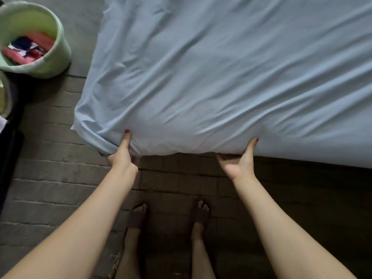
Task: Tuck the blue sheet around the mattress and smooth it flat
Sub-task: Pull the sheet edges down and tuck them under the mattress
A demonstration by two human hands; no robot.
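Note:
The light blue sheet (pixel 221 77) covers the mattress and fills the upper right of the view, with long wrinkles running across it. Its near edge hangs over the mattress side, bunched at the left corner (pixel 90 135). My left hand (pixel 121 156) grips that near edge close to the corner, thumb on top and fingers hidden under the fabric. Further right, my right hand (pixel 240 160) holds the same edge from below, palm up, thumb pressed against the sheet's side, fingers tucked under the mattress.
A pale green bucket (pixel 52 63) holding red and dark cloth stands on the floor at the upper left. A dark object (pixel 10 137) lies along the left edge. My feet in dark sandals (pixel 138 216) stand on grey brick floor below the bed edge.

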